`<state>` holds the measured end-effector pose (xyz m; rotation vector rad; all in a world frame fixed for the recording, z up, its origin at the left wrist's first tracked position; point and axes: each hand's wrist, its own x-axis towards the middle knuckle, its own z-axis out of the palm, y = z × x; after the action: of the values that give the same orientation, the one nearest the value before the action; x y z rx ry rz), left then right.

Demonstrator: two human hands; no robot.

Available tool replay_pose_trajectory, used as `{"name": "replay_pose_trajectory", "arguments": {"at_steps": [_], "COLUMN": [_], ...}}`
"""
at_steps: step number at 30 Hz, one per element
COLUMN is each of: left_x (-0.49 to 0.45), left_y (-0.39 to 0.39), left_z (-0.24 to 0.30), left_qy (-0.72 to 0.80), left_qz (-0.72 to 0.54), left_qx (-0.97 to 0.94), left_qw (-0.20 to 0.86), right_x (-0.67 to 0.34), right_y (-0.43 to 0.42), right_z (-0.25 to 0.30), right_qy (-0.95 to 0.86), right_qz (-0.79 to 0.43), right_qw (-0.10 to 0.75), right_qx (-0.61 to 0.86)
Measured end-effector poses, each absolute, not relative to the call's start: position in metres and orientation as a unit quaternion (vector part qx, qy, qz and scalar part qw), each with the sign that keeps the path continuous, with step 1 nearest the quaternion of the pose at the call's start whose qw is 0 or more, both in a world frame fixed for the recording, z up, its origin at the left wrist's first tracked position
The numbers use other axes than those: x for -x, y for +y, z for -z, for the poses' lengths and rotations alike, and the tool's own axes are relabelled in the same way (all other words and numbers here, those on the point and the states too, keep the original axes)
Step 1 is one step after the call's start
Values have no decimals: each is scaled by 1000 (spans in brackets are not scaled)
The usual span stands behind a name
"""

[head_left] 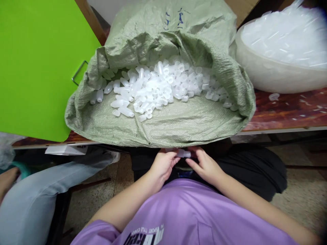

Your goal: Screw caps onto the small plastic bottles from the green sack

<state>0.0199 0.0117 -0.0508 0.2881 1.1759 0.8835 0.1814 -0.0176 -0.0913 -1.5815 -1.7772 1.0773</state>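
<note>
Below the table edge, my left hand (163, 165) and my right hand (205, 165) meet in my lap, fingers pinched around a small translucent plastic bottle (183, 154) held sideways between them. Just above, a green woven sack (158, 129) lies open on the table, with a heap of several small translucent bottles (158, 88) spilling toward its mouth.
A white basin (276, 73) piled with more clear plastic pieces stands at the right on the reddish-brown table (288, 112). One loose cap (274, 96) lies by it. A bright green board (38, 64) covers the left. Another person's knee in light jeans (33, 200) is at lower left.
</note>
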Motion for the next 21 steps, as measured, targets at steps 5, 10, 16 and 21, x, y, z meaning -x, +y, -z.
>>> {"name": "replay_pose_trajectory", "arguments": {"at_steps": [5,10,16,21], "left_x": [-18,-16,-22,-21], "left_y": [11,8,23,34], "left_z": [51,56,74,79], "left_qy": [526,516,530,569], "left_qz": [-399,-392,-370,-366], "left_qx": [-154,-168,-196,-230], "left_qw": [735,742,737,699], "right_x": [-177,-163,-170,-199], "right_y": [-20,-28,-12,-2], "right_z": [91,103,105,42], "right_qy": [-641,-596,-586,-664], "right_qz": [-461,-519,-488,-464], "right_qw": [257,260,202,41], "right_qx": [557,555,615,584]}}
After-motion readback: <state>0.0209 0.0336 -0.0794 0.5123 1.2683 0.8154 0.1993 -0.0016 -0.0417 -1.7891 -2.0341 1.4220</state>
